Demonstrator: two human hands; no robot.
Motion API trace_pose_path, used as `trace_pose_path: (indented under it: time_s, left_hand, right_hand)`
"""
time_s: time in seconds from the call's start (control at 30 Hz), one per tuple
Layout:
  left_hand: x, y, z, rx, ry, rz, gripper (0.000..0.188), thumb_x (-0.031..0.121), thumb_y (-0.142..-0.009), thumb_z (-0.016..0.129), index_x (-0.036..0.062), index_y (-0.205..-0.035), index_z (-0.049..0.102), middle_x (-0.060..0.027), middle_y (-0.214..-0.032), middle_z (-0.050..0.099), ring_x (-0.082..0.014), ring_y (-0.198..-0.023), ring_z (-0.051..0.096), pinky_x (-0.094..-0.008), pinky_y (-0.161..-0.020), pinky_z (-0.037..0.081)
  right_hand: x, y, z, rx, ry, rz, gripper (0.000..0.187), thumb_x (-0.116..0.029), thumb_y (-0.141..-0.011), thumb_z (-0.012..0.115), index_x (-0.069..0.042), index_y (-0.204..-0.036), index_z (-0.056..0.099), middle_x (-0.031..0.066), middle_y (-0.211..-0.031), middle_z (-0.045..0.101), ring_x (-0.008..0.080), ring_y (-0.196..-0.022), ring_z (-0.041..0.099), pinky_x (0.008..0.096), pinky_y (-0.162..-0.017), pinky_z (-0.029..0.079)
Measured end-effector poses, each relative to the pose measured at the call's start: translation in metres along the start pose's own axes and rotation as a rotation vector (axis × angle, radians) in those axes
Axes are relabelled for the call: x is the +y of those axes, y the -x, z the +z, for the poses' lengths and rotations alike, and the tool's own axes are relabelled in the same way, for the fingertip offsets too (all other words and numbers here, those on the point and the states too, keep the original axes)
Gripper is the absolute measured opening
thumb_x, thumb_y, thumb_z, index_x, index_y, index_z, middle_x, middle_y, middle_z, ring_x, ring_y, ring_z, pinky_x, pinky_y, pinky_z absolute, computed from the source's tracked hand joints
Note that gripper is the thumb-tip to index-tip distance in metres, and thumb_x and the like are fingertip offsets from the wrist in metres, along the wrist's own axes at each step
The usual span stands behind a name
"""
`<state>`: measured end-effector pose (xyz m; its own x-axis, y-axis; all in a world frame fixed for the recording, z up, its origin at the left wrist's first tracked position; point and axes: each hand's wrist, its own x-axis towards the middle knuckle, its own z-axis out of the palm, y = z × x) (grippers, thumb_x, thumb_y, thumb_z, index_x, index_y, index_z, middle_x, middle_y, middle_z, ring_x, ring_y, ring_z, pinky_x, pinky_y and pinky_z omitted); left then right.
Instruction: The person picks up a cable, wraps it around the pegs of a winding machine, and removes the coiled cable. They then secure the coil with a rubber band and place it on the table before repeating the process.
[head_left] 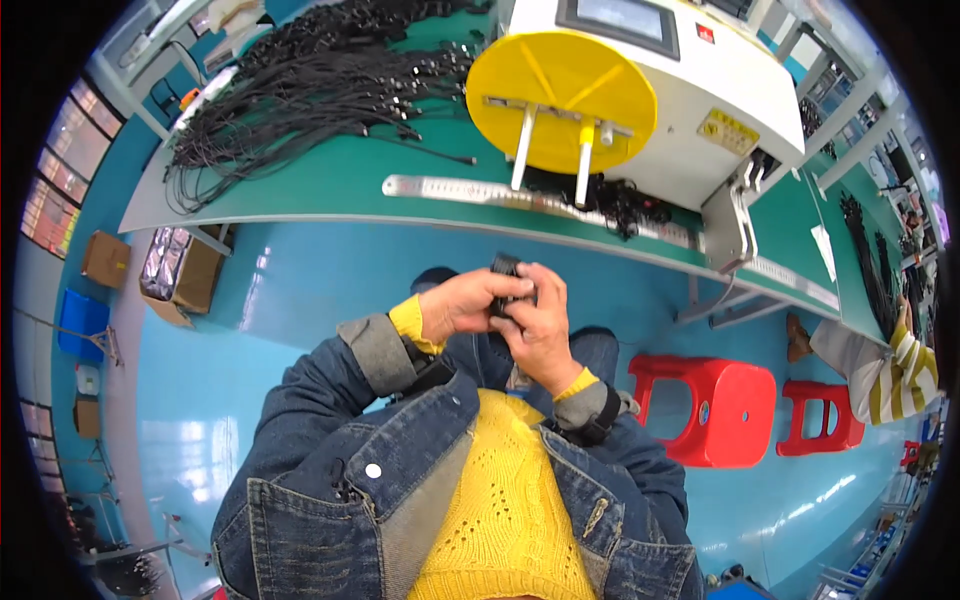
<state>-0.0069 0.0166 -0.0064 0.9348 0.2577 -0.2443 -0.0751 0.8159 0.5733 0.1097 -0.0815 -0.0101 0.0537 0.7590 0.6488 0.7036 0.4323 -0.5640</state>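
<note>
In front of my body, just short of the bench edge, both hands are closed on a small black coiled cable (505, 266). My left hand (463, 303) grips it from the left, thumb pointing inward. From the right, my right hand (541, 328) pinches the same coil with bent fingers, which hide much of it. Beyond the hands stands a white machine (680, 120) with a yellow disc (562, 85) on its front. Two pegs (524, 148) stick out of the disc. A steel ruler (450, 190) lies along the bench under it.
A large heap of black cables (320, 90) covers the left of the green bench (340, 180). Tangled black bits (625, 200) lie below the disc. Red stools (735, 410) stand at the right, near another person in a striped sleeve (905, 375). A cardboard box (185, 275) sits left.
</note>
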Motion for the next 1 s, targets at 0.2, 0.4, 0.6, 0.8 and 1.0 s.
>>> trace_pose_path:
  time_s: [0.2, 0.4, 0.6, 0.8, 1.0]
  left_hand:
    - [0.005, 0.004, 0.008, 0.18, -0.186, 0.019, 0.017, 0.018, -0.082, 0.058, 0.0081, -0.095, 0.054, -0.0045, -0.081, 0.057, -0.0135, -0.073, 0.058, -0.0276, -0.06, 0.05]
    - [0.005, 0.021, 0.028, 0.126, -0.609, -0.176, 0.016, 0.022, -0.079, 0.062, 0.0085, -0.083, 0.055, -0.0012, -0.066, 0.052, -0.0084, -0.054, 0.051, -0.0219, -0.041, 0.041]
    - [-0.002, 0.02, 0.026, 0.06, -0.624, -0.332, 0.015, 0.02, -0.077, 0.063, 0.0072, -0.078, 0.056, 0.0001, -0.061, 0.051, -0.0082, -0.05, 0.048, -0.0203, -0.04, 0.038]
    - [-0.006, 0.023, 0.033, 0.08, -0.771, -0.269, 0.011, 0.013, -0.075, 0.06, 0.0033, -0.077, 0.056, -0.0009, -0.061, 0.052, -0.008, -0.049, 0.048, -0.0213, -0.042, 0.039]
    - [-0.014, 0.009, 0.021, 0.24, -1.099, -0.166, 0.011, 0.012, -0.074, 0.059, 0.0022, -0.076, 0.055, -0.0002, -0.061, 0.053, -0.0083, -0.047, 0.048, -0.0216, -0.042, 0.039]
  right_hand:
    - [-0.005, -0.007, -0.023, -0.055, -0.13, -0.014, 0.026, -0.007, -0.06, 0.069, -0.006, -0.086, 0.062, 0.0163, -0.112, 0.049, 0.0346, -0.102, 0.048, 0.0409, -0.083, 0.042]
    - [-0.006, -0.034, -0.054, -0.337, -0.031, 0.148, 0.041, -0.011, -0.068, 0.063, -0.006, -0.107, 0.05, 0.0199, -0.095, 0.056, 0.0345, -0.082, 0.057, 0.0386, -0.066, 0.048]
    - [0.005, -0.028, -0.039, -0.58, 0.107, 0.098, 0.024, -0.011, -0.073, 0.055, -0.005, -0.094, 0.047, 0.0195, -0.075, 0.058, 0.0371, -0.07, 0.058, 0.0448, -0.06, 0.046]
    - [0.011, -0.003, -0.024, -0.402, 0.086, 0.186, 0.016, -0.009, -0.073, 0.052, -0.003, -0.086, 0.044, 0.0197, -0.069, 0.058, 0.0378, -0.065, 0.057, 0.0462, -0.057, 0.045]
    - [0.027, 0.013, -0.007, -0.361, 0.112, 0.172, 0.019, -0.011, -0.073, 0.054, -0.001, -0.085, 0.043, 0.0208, -0.071, 0.056, 0.0394, -0.066, 0.057, 0.0464, -0.057, 0.045]
